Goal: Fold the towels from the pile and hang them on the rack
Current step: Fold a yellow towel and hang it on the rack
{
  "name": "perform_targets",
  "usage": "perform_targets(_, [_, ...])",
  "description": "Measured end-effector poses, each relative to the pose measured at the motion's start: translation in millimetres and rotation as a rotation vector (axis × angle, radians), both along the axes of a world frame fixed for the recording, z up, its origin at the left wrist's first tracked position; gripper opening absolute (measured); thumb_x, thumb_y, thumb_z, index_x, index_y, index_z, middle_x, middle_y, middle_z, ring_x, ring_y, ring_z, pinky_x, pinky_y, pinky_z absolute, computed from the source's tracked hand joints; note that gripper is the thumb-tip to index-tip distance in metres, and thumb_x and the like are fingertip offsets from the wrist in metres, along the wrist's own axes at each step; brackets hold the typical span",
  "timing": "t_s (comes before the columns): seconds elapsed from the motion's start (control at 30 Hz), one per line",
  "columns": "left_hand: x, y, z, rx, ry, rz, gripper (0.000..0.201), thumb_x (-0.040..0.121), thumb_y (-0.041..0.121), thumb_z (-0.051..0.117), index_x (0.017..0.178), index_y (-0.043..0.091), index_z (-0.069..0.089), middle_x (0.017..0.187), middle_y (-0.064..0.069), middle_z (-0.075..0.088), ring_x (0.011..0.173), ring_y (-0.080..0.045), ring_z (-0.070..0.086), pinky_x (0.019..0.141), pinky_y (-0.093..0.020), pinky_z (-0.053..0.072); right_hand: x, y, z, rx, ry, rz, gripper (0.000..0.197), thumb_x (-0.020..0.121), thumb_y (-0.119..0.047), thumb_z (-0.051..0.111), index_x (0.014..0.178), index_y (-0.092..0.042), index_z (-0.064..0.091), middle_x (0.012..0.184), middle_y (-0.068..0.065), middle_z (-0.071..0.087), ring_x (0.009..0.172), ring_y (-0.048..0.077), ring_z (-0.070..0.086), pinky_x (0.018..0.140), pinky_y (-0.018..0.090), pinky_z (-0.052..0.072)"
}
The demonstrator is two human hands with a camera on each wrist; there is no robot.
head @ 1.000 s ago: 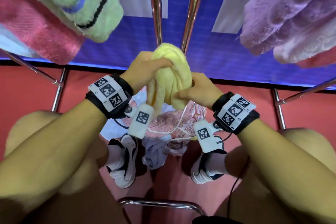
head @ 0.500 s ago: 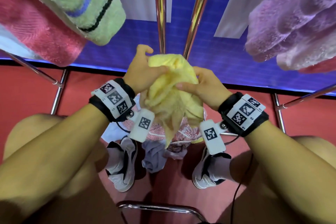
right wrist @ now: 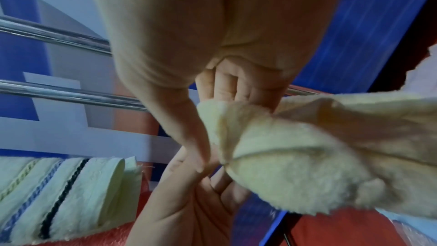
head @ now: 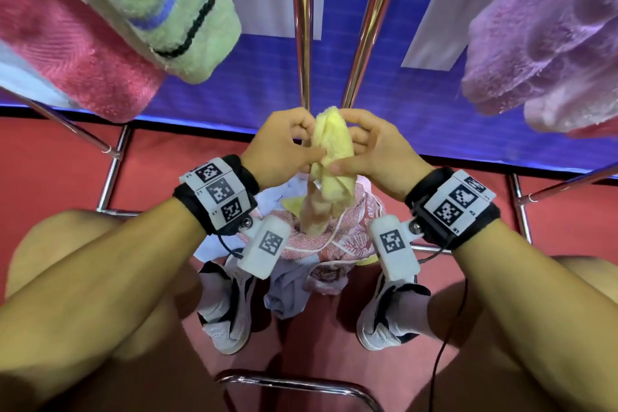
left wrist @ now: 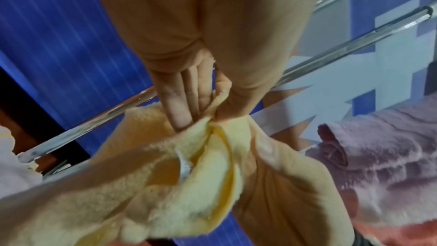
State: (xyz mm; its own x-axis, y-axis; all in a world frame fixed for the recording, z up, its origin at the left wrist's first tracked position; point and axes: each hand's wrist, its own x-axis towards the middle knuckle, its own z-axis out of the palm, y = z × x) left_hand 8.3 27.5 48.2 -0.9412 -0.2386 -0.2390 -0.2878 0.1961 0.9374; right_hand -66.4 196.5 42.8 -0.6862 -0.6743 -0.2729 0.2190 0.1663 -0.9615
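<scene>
Whereas half a second earlier the yellow towel point(head: 329, 157) was bunched wide between the palms, it is now gathered into a narrow upright bundle and has been raised slightly, its top fold lying just below the lower ends of the two chrome rails point(head: 302, 27) of the rack. The bundle is pinched from the left by the left hand point(head: 282, 147) and from the right by the right hand point(head: 373, 149), thumbs and curled fingers being pressed into the cloth; in the left wrist view the thumb and fingers point(left wrist: 182, 104) are seen closed on a gathered edge, and in the right wrist view the same towel point(right wrist: 295, 147) is held at a folded corner. The lower part of the towel hangs down over the pile of towels point(head: 321, 231) on the red floor, between the person's shoes. At upper left a green striped towel point(head: 160, 7) and a pink towel point(head: 67, 43) are draped on the rack, and at upper right a purple towel point(head: 548, 30) is hung; their lower edges are kept well apart from the hands. Between those hung towels an open stretch of the two central rails is left, directly above the bundle.
</scene>
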Motion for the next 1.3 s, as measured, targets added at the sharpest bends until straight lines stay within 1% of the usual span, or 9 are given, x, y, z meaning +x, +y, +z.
perform_targets(0.1, [-2,-2,-2,0.028,0.012,0.067,0.019,0.08,-0.006,0.072,0.084,-0.001,0.053,0.092,-0.037,0.062,0.075,-0.056,0.064,0.065,-0.071,0.051,1,1,3,0.099,0.197,0.038,0.085,0.061,0.005,0.087,0.13,-0.026,0.049,0.111,0.011,0.067,0.096,0.024,0.067,0.084,0.036,0.057])
perform_targets(0.3, [-8,-6,1,0.08,0.031,0.164,0.023,0.081,-0.012,0.067,0.078,0.006,0.053,0.076,-0.028,0.057,0.053,-0.023,0.056,0.051,-0.032,0.049,4,0,-8,0.228,0.052,-0.047,0.05,0.08,0.007,0.074,0.121,-0.014,0.055,0.071,0.018,0.059,0.062,0.025,0.059,0.065,0.047,0.057])
perform_targets(0.4, [-11,-13,-6,0.038,-0.012,0.242,0.026,0.081,-0.013,0.063,0.08,0.01,0.051,0.069,-0.016,0.055,0.05,-0.018,0.051,0.048,-0.024,0.047,1,0,-8,0.131,-0.025,-0.136,0.032,0.086,0.009,0.063,0.106,-0.016,0.058,0.059,0.003,0.059,0.054,0.019,0.058,0.057,0.033,0.05])
perform_targets(0.6, [-12,-13,-10,-0.131,-0.011,0.136,0.028,0.076,-0.005,0.068,0.088,0.014,0.051,0.085,0.002,0.056,0.068,-0.007,0.052,0.063,-0.019,0.042,-3,0,7,-0.147,-0.264,-0.216,0.029,0.093,0.012,0.041,0.099,-0.013,0.055,0.079,0.014,0.056,0.064,0.023,0.058,0.057,0.029,0.052])
perform_targets(0.83, [3,9,3,0.099,-0.027,-0.375,0.052,0.063,-0.001,0.065,0.112,0.012,0.054,0.103,-0.008,0.063,0.093,-0.018,0.062,0.079,-0.031,0.052,-2,-1,10,-0.218,-0.287,-0.27,0.019,0.091,0.012,0.052,0.087,-0.004,0.061,0.074,0.012,0.065,0.061,0.018,0.064,0.058,0.028,0.057])
perform_targets(1.0, [4,17,-17,0.007,0.017,-0.278,0.043,0.076,0.02,0.075,0.106,-0.004,0.055,0.097,-0.023,0.064,0.087,-0.024,0.063,0.085,-0.051,0.053,3,-2,10,-0.213,-0.317,-0.209,0.017,0.087,0.012,0.058,0.091,-0.004,0.064,0.086,0.018,0.064,0.07,0.023,0.068,0.062,0.033,0.06])
perform_targets(1.1, [0,14,-23,-0.018,0.051,-0.174,0.011,0.085,-0.004,0.056,0.095,-0.005,0.059,0.091,-0.026,0.066,0.085,-0.035,0.067,0.079,-0.053,0.056,2,-1,11,-0.011,-0.147,-0.143,0.021,0.085,0.013,0.057,0.088,-0.006,0.066,0.076,0.01,0.064,0.06,0.018,0.063,0.049,0.025,0.052])
perform_targets(1.2, [-4,11,-20,-0.045,0.074,-0.127,0.016,0.09,0.002,0.06,0.078,0.013,0.059,0.076,-0.01,0.06,0.07,-0.02,0.055,0.068,-0.033,0.046,0,1,8,0.161,0.098,-0.174,0.028,0.075,0.011,0.055,0.086,-0.009,0.069,0.077,0.009,0.058,0.055,0.01,0.055,0.05,0.023,0.047])
perform_targets(1.3, [-5,10,-14,-0.005,0.077,-0.16,0.022,0.092,0.001,0.059,0.078,0.017,0.062,0.072,0.012,0.065,0.072,-0.007,0.059,0.073,-0.023,0.045,0,3,6,0.202,0.324,-0.048,0.047,0.069,0.013,0.057,0.101,-0.02,0.067,0.12,0.011,0.05,0.093,0.003,0.058,0.075,0.019,0.049])
